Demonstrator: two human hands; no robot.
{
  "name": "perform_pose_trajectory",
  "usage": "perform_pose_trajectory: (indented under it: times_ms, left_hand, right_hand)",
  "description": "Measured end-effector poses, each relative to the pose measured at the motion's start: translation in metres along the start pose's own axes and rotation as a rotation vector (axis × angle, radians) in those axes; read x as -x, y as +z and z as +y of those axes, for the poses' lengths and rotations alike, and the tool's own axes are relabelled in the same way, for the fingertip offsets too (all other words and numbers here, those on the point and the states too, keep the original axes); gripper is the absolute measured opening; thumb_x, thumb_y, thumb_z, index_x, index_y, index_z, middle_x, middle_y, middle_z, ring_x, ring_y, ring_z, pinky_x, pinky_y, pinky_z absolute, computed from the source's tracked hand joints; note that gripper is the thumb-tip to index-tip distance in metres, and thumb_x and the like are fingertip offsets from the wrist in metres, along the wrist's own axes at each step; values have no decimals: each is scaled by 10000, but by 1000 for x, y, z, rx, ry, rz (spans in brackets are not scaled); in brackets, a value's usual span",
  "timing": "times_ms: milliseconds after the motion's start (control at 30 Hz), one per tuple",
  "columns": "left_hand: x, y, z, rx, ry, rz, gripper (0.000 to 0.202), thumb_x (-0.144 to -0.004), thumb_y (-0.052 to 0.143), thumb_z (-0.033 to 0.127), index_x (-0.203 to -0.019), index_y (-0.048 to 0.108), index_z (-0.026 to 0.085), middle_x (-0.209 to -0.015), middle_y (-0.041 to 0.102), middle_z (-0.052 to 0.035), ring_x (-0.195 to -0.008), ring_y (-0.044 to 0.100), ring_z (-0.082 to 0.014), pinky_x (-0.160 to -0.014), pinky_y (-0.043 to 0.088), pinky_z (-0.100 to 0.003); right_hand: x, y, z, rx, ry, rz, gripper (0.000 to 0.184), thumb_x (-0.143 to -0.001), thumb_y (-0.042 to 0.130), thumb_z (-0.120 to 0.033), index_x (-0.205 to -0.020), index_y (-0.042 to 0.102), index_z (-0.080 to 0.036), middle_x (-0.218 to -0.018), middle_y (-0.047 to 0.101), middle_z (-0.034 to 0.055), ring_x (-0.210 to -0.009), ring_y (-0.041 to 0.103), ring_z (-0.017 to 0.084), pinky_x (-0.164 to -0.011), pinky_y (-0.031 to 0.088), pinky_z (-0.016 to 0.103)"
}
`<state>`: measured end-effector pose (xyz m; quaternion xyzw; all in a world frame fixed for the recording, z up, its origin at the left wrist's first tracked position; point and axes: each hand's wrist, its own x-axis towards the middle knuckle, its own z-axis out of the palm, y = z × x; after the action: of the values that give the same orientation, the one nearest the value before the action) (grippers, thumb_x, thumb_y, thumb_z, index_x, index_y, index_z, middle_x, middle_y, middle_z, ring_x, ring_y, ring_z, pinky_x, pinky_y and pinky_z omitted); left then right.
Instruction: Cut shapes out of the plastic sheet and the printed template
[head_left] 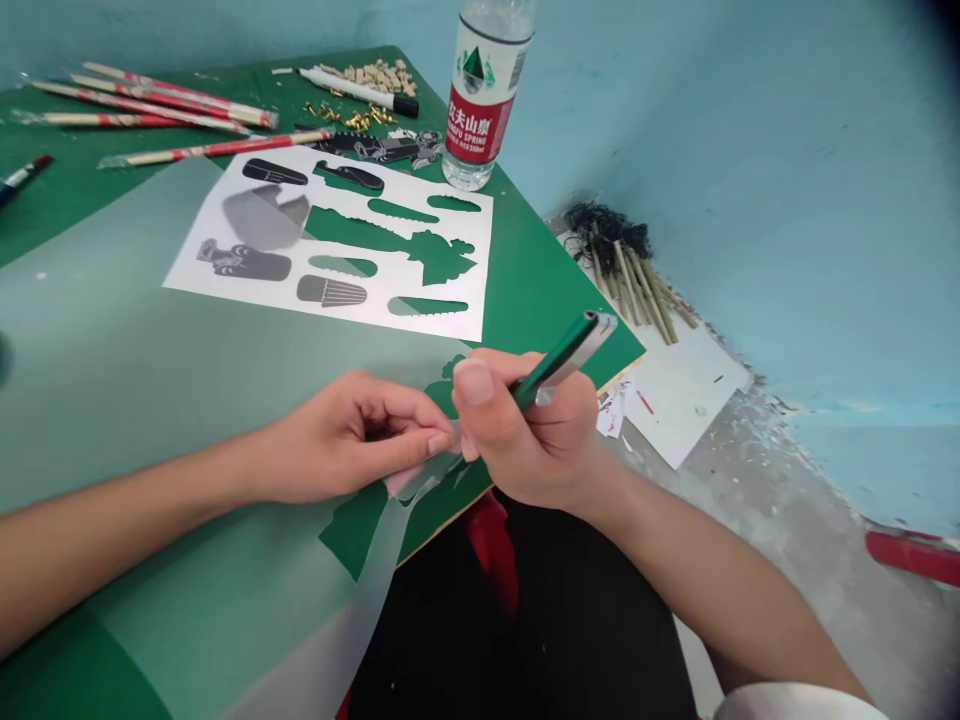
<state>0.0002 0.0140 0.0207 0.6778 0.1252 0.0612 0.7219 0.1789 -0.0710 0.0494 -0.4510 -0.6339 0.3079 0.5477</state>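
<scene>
Tool [559,363], one, occupies right hand [536,430]; left hand [349,440] touches one translucent sheet [187,375].

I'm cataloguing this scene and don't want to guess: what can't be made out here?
All in the head view:
- Lower shaft of the green tool: hidden by the right hand.
- Whether the left hand pinches the translucent sheet: its fingers hide the contact.
- Top of the bottle: cut off by the upper edge.
- Far end of the red object: cut off by the right edge.
</scene>
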Motion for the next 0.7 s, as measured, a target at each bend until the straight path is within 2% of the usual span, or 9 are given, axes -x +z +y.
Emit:
perform_pose_trajectory:
  times_ms: [100, 200, 300, 400, 500, 600, 700]
  left_hand:
    - [0, -1, -1, -3, 0, 2, 405, -1093, 558, 343, -732, 556, 159, -609, 593, 29, -547, 453, -64, -513, 358, -183]
    - [1, -1, -2, -15, -9, 13, 367, -1086, 575, 351, -789, 634, 143, -603, 604, 37, -532, 453, -59, -499, 356, -170]
    - [1, -1, -3, -28, -17, 27, 316, -1082, 582, 352, -912, 728, 129, -598, 610, 38, -522, 452, -61, -488, 351, -166]
    - [1, 0, -4, -35, -18, 39, 303, -1080, 581, 354, -965, 755, 134, -591, 615, 33, -511, 452, -66, -479, 353, -168]
    - [1, 0, -3, -49, -19, 48, 302, -1066, 601, 356, -889, 739, 155, -580, 616, 31, -497, 461, -72, -466, 358, -173]
    - [1, 0, -3, -61, -26, 63, 353, -1052, 614, 348, -749, 648, 169, -568, 608, 35, -495, 469, -71, -463, 358, -173]
    - [2, 0, -2, -56, -30, 69, 395, -1054, 600, 339, -697, 566, 176, -563, 598, 41, -491, 450, -62, -465, 353, -169]
  right_hand:
    - [-1, 0, -1, 18, -3, -1, 581, -1123, 482, -431, -600, 378, -202, -523, 427, -57, -484, 482, 56, -447, 343, 205]
    - [-1, 1, -1, 30, -6, 4, 596, -1125, 461, -479, -602, 382, -203, -527, 428, -57, -484, 479, 56, -445, 345, 206]
    - [-1, 1, -1, 40, -13, 12, 596, -1128, 464, -449, -594, 366, -203, -518, 420, -58, -479, 485, 54, -443, 356, 199]
    - [-1, 1, -2, 57, -15, 11, 595, -1128, 464, -438, -590, 360, -205, -517, 429, -55, -476, 480, 55, -443, 365, 197]
    - [0, 1, -2, 66, -14, 20, 590, -1128, 467, -432, -591, 371, -205, -522, 445, -53, -477, 475, 55, -449, 373, 196]
    - [0, 1, -3, 83, -17, 26, 589, -1128, 467, -431, -592, 379, -204, -525, 445, -54, -472, 469, 51, -448, 372, 194]
    - [0, 1, -4, 98, -10, 21, 593, -1131, 454, -449, -596, 381, -205, -526, 438, -55, -472, 463, 50, -449, 368, 196]
